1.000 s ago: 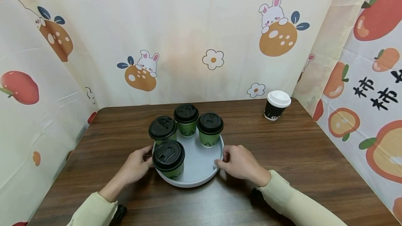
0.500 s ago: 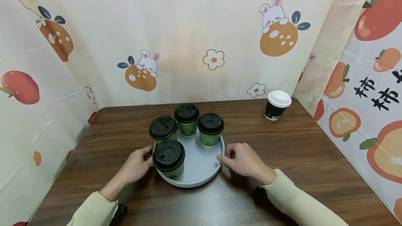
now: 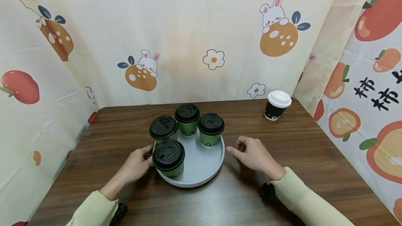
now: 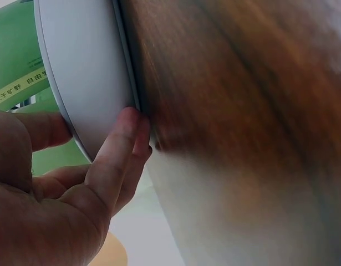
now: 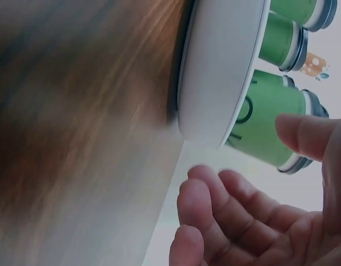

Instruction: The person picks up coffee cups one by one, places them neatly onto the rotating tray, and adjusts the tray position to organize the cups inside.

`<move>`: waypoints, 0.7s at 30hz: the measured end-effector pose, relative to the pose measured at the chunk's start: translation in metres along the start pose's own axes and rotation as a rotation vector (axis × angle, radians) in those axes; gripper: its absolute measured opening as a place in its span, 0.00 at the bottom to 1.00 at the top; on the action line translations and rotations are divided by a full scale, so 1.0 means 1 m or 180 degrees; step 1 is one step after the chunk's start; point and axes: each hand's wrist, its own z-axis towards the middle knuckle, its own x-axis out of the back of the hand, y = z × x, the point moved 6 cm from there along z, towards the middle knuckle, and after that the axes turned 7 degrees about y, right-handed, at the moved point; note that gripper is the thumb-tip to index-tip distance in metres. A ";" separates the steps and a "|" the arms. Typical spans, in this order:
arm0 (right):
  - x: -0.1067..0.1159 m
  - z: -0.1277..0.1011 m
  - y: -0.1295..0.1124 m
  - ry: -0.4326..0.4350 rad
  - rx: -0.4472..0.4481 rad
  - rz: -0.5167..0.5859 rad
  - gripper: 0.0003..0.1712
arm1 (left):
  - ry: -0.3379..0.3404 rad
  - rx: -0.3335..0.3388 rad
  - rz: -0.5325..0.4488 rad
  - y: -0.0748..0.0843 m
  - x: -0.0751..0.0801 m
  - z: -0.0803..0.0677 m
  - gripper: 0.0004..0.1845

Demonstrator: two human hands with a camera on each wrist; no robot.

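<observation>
The left hand (image 4: 42,205) fills the lower left of the left wrist view. Its fingers (image 4: 117,149) lie along the outer wall of the pale grey tray (image 4: 84,72), their tips touching the tray where its base meets the brown wooden surface (image 4: 242,111). The thumb (image 4: 40,128) presses the tray's rim from the other side. Beyond the thumb, inside the tray, stands a green cup (image 4: 15,61) with a yellow printed band. The surface beyond the fingertips is blurred.
</observation>
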 end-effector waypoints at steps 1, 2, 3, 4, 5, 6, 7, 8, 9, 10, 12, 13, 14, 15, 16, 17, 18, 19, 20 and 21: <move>0.002 0.001 0.002 0.0040 -0.0021 0.0015 0.18 | -0.0002 0.0000 0.0001 0.000 0.000 0.000 0.29; 0.004 0.002 0.004 0.0087 -0.0048 0.0026 0.18 | -0.0006 0.0003 0.0002 0.000 0.000 0.000 0.29; 0.005 0.003 0.007 0.0135 -0.0067 0.0030 0.17 | -0.0006 0.0006 0.0003 0.000 0.000 0.000 0.30; 0.007 0.004 0.009 0.0189 -0.0094 0.0036 0.18 | -0.0008 0.0011 0.0005 0.000 0.000 0.000 0.30; 0.009 0.005 0.011 0.0239 -0.0113 0.0036 0.18 | -0.0011 0.0016 0.0005 -0.001 0.000 0.000 0.30; 0.011 0.006 0.013 0.0295 -0.0133 0.0043 0.19 | -0.0012 0.0020 0.0007 -0.001 0.000 0.000 0.30; 0.013 0.007 0.015 0.0346 -0.0145 0.0045 0.20 | -0.0008 0.0025 0.0012 -0.001 0.000 0.000 0.30; 0.015 0.008 0.018 0.0400 -0.0162 0.0049 0.22 | -0.0005 0.0026 0.0012 -0.001 0.000 0.000 0.30; 0.017 0.009 0.020 0.0446 -0.0186 0.0053 0.23 | -0.0001 0.0026 0.0012 -0.001 0.000 0.001 0.30; 0.019 0.010 0.022 0.0488 -0.0219 0.0072 0.24 | -0.0001 0.0025 0.0012 -0.001 0.000 0.001 0.29; 0.022 0.012 0.027 0.0568 -0.0282 0.0100 0.27 | 0.0002 0.0024 0.0009 -0.002 0.001 0.001 0.29; 0.024 0.013 0.029 0.0608 -0.0315 0.0106 0.28 | 0.0001 0.0024 0.0005 -0.002 0.001 0.001 0.29; 0.026 0.014 0.032 0.0652 -0.0350 0.0114 0.29 | 0.0000 0.0023 0.0003 -0.002 0.001 0.001 0.29; 0.027 0.015 0.034 0.0695 -0.0386 0.0122 0.30 | 0.0000 0.0024 0.0004 -0.002 0.001 0.002 0.29; 0.029 0.016 0.036 0.0740 -0.0411 0.0127 0.31 | -0.0002 0.0024 0.0006 -0.002 0.001 0.002 0.29; 0.031 0.017 0.039 0.0783 -0.0430 0.0123 0.32 | -0.0004 0.0024 0.0007 -0.002 0.001 0.002 0.29; 0.032 0.018 0.041 0.0821 -0.0437 0.0122 0.33 | -0.0009 0.0024 0.0006 -0.002 0.001 0.002 0.29; 0.033 0.019 0.043 0.0853 -0.0449 0.0127 0.33 | -0.0013 0.0025 0.0006 -0.002 0.001 0.002 0.29; 0.034 0.020 0.045 0.0874 -0.0459 0.0123 0.34 | -0.0014 0.0027 0.0003 -0.002 0.001 0.002 0.29; 0.036 0.021 0.046 0.0889 -0.0467 0.0128 0.34 | -0.0020 0.0031 -0.0003 -0.002 0.001 0.001 0.30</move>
